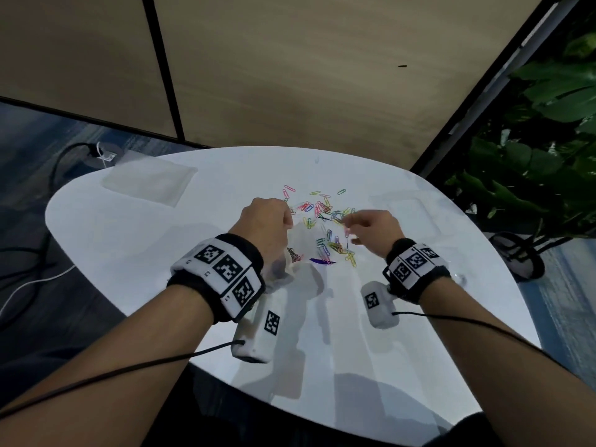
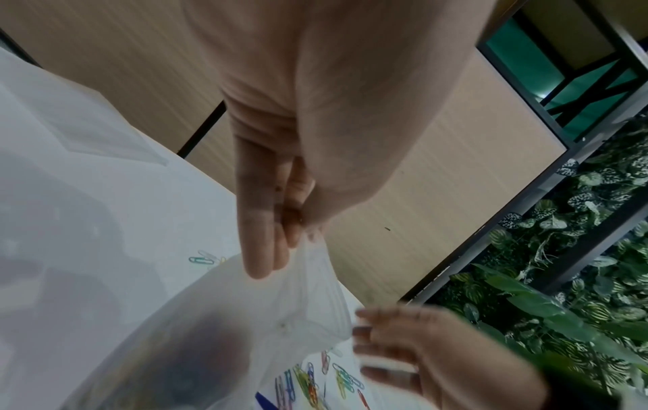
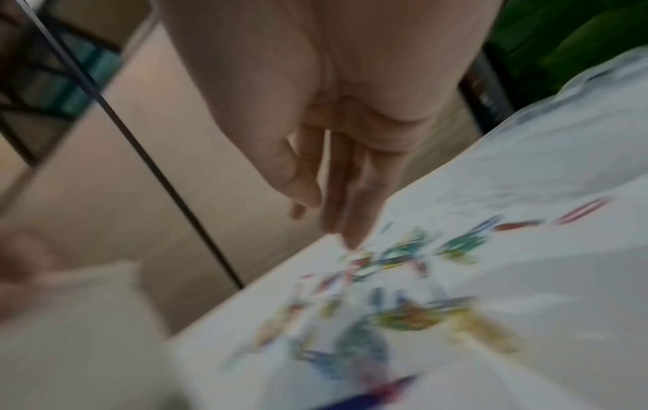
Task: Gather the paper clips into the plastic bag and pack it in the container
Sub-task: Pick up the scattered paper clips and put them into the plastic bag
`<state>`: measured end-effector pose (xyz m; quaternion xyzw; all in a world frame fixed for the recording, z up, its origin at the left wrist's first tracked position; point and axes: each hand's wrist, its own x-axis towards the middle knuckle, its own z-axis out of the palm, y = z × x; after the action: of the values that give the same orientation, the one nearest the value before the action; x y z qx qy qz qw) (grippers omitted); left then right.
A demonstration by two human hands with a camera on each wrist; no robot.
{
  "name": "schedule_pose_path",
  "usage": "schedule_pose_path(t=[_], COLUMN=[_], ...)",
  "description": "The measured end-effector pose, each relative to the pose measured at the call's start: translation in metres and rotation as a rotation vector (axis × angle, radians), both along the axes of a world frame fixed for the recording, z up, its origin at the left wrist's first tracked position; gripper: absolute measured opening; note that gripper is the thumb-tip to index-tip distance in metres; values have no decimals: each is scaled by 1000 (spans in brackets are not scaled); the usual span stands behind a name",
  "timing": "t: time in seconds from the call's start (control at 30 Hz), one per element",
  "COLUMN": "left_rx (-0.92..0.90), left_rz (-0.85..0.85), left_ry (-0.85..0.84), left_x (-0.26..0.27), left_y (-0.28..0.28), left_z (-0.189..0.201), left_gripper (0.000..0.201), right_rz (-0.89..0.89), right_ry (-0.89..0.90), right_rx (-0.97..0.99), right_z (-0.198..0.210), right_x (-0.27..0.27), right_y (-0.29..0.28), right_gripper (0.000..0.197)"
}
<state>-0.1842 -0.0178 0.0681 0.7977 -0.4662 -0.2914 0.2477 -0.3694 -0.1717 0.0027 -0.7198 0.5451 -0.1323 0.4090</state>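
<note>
Just paper clips [image 1: 322,209] beyond right fingers [image 1: 350,221].

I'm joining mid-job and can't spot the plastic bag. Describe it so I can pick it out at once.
On the white table, just nearer than the scattered paper clips, the left hand pinches a translucent plastic bag by its top edge. Unlike the flat clear sheet at the far left, it is crumpled, lifted and already holds some clips.

Dim, soft overhead light; the right wrist view is motion-blurred, the head view bends at its edges.
</note>
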Motion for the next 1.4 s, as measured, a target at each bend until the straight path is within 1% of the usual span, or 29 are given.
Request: schedule_pose_path(t=[0.03, 0.07, 0.1, 0.13, 0.17, 0.2, 0.3, 0.43, 0.5, 0.57, 0.63, 0.7, 0.77, 0.8, 0.87, 0.97, 1.03, 1.1, 1.17, 1.23, 1.27, 1.33, 1.4], left_rx=[-4, -7, -8, -6, -5, -3, 2, 7, 9, 20, 32, 41, 46, 46, 42, 34, 28, 27, 32, 37, 38, 42, 43], left_rz=[2, 5, 6, 6, 5, 4, -1, -11, -21, -37, -44, -45, -42, -40, -37, -36, -39, -42, -41, -39, -39, -38, -30], left_ry=[-6, -13, -19, -24, -27, -29, -28, -30, -34, -42, -49, -46, -49, -53, -53, -44, -44, -54, -61, -61, -63, -62, -53], left_x=[3, 7, 10, 13, 16, 19, 24, 26, 25, 25, 23, 20, 17, 15, 14, 13, 14, 15, 16, 17, 17, 18, 19], left_y=[2, 3, 5, 6, 8, 9, 10, 12, 13, 13, 10, 6, 3, 1, -1, -2, -1, -2, -1, -1, -1, 0, 0], left_z=[0, 0, -1, 0, -1, -1, -2, -1, 2, 3, 3, 1, 0, -1, -2, -3, -4, -5, -4, -4, -3, -2, -1], left_gripper=[20, 19, 19, 19, 19, 20, 22, 23, 23, 23, 24, 24, 23, 23, 22, 21, 18, 17, 17, 17, 17, 17, 17], right_rz=[39, 91, 132, 147, 141, 109, 51, 92, 135, 236, 365, 445, 465, 445, 383, 296, 220, 101, -70, -216, -252, -238, -158], right_ry=[282, 517, 667, 736, 743, 713, 612, 490, 474, 542, 677, 705, 676, 664, 636, 573, 522, 414, 184, -121, -289, -567, -719], right_rx=[-63, -69, -53, -34, -22, -19, -10, -26, -28, -38, -141, -332, -513, -550, -540, -455, -383, -289, -120, 105, 219, 417, 564], right_z=[-17, -35, -53, -69, -79, -85, -86, -83, -80, -79, -82, -84, -84, -82, -79, -70, -59, -47, -35, -18, -8, 14, 33], right_x=[-12, -24, -33, -40, -43, -43, -23, 8, 18, 25, 28, 27, 25, 24, 23, 19, 15, 11, 8, 9, 11, 21, 33], right_y=[-14, -24, -32, -36, -37, -37, -35, -42, -47, -50, -51, -50, -47, -44, -38, -33, -35, -36, -36, -29, -22, 0, 26], right_gripper=[29, 45, 60, 72, 79, 79, 76, 73, 71, 78, 80, 68, 43, 32, 24, 20, 13, 6, 2, 7, 8, 6, 9])
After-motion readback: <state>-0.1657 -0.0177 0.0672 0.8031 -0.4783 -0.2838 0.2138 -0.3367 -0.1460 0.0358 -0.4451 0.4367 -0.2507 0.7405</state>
